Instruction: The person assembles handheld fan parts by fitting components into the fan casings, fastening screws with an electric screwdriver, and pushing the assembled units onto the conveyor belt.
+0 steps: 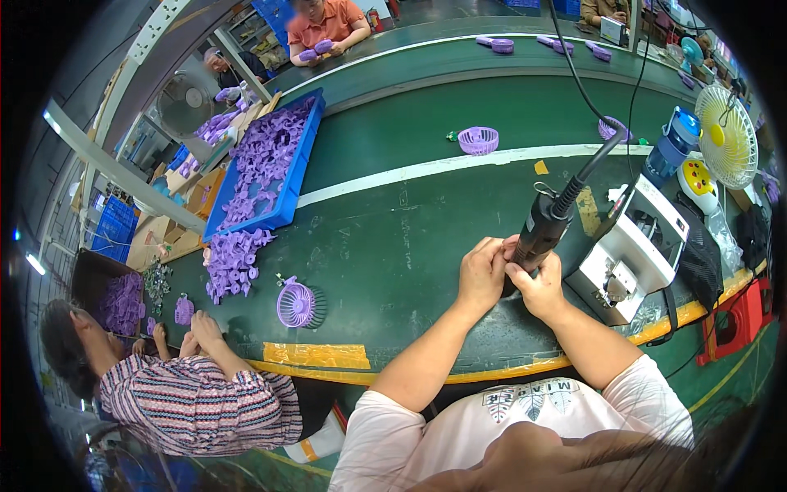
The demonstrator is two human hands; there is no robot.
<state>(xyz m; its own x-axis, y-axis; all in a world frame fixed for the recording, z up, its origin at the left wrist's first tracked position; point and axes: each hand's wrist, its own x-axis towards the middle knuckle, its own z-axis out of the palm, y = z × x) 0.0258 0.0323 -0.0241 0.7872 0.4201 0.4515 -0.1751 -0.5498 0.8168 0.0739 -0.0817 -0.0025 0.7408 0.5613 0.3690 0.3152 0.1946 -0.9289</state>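
A black corded electric screwdriver (543, 234) hangs tip down from its thick cable, right of the middle of the table. My right hand (541, 291) is closed round its lower end, thumb bent inward. Tight against it, my left hand (482, 275) has curled fingers; what they hold is hidden behind the hands and the tool. The screwdriver's tip is hidden too. To the left, a round purple fan cage (296, 306) with a small green-and-metal part lies on the table near the edge, apart from both hands.
A white machine (627, 262) stands right of my hands, with a blue bottle (670, 146) and a yellow-white fan (727, 135) behind. Purple cages (478, 141) lie on the green belt (393, 123). A blue crate (307, 139) holds purple parts. A person in stripes (197, 398) works at left.
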